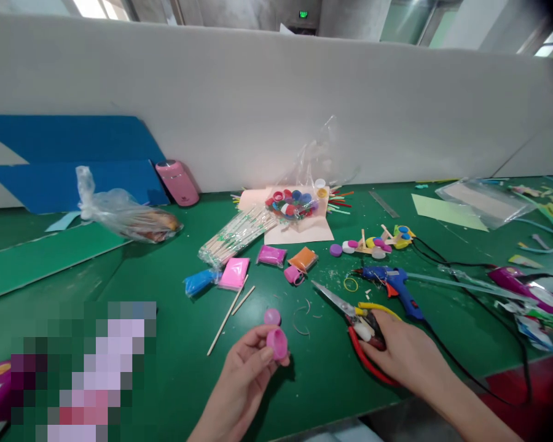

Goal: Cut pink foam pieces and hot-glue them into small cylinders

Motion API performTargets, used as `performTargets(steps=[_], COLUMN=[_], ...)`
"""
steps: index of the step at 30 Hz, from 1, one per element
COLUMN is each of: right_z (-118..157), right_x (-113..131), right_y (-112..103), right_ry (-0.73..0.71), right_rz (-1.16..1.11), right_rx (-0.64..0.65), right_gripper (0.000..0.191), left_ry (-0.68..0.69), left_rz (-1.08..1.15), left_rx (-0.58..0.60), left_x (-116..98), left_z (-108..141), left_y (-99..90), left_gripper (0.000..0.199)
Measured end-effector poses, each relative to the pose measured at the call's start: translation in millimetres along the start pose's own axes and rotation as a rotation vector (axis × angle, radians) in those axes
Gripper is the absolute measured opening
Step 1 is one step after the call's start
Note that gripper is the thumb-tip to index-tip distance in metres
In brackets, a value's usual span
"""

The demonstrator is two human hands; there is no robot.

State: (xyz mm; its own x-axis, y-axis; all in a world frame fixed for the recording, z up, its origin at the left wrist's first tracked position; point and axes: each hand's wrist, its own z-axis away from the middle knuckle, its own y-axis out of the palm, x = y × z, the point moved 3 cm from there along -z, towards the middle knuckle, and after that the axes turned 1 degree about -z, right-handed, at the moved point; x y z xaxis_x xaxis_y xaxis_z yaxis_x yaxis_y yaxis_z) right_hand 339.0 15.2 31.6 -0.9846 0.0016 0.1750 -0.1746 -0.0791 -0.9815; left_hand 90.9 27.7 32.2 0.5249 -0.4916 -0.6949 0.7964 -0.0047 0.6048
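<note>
My left hand [257, 356] pinches a small pink bottle cap [278, 345], its hollow side turned toward me. Just beyond it, a lilac round cap [271, 317] lies on the table. My right hand [396, 344] is curled over a cluster of tools. In that cluster are scissors [335, 299] with long metal blades, a yellow handle [380, 308] and a red handle [371, 363]. The right fingers bend around a dark and white part there; exactly what they grip is partly hidden. A blue glue gun [399, 285] with a clear glue stick lies just beyond.
Clay packets [234, 272], wooden sticks [225, 319], bagged skewers [235, 236] and bagged caps [295, 205] lie ahead. A cap-and-stick model [378, 244] stands right of centre. Black cable [483, 380] runs along the right. A white partition [276, 104] closes the back. Lower left is pixelated.
</note>
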Motion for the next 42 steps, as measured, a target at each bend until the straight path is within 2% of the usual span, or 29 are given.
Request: performTargets(steps=[6, 10, 12, 14, 16, 19, 23, 26, 29, 34, 38, 42], right_z=[-5, -5, -6, -10, -16, -28, -42, -48, -53, -61, -64, -63], right_x=[-6, -1, 15, 41, 73, 116, 144, 147, 139, 115, 101, 93], right_y=[-7, -16, -18, -17, -12, 1, 18, 26, 25, 15, 13, 13], right_ry=[-0.076, -0.12, -0.139, -0.22, -0.339, -0.43, -0.466, -0.483, -0.483, -0.461, -0.448, -0.396], right_rz=[0.06, 0.073, -0.006, -0.13, -0.218, -0.302, -0.354, -0.435, -0.568, -0.856, -1.022, -1.219], right_rx=[-0.008, -0.126, -0.185, -0.214, -0.159, -0.063, -0.038, -0.029, -0.04, -0.029, 0.014, 0.079], right_gripper=[0.028, 0.028, 0.03, 0.032, 0.032, 0.037, 0.039, 0.031, 0.03, 0.029, 0.028, 0.028], left_ry=[0.168, 0.197, 0.226, 0.258, 0.28, 0.299, 0.314, 0.319, 0.331, 0.327, 0.324, 0.334], left_rz=[-0.043, -0.159, -0.212, -0.249, -0.267, -0.274, -0.288, -0.298, -0.289, -0.265, -0.295, -0.353], left_rx=[-0.298, -0.325, -0.329, -0.344, -0.346, -0.324, -0.346, -0.375, -0.38, -0.334, -0.252, -0.251], left_x=[-13, -15, -15, -15, -15, -14, -14, -14, -15, -17, -18, -16], left_z=[6, 9, 10, 10, 10, 11, 14, 14, 8, -10, -24, -33], left_y=[-25.6, -28.5, -29.8, -32.3, -35.4, -40.2, -45.6, -45.3, -39.5, -16.7, 3.5, 9.1], left_gripper=[0.025, 0.025, 0.023, 0.022, 0.022, 0.021, 0.021, 0.021, 0.019, 0.022, 0.024, 0.028])
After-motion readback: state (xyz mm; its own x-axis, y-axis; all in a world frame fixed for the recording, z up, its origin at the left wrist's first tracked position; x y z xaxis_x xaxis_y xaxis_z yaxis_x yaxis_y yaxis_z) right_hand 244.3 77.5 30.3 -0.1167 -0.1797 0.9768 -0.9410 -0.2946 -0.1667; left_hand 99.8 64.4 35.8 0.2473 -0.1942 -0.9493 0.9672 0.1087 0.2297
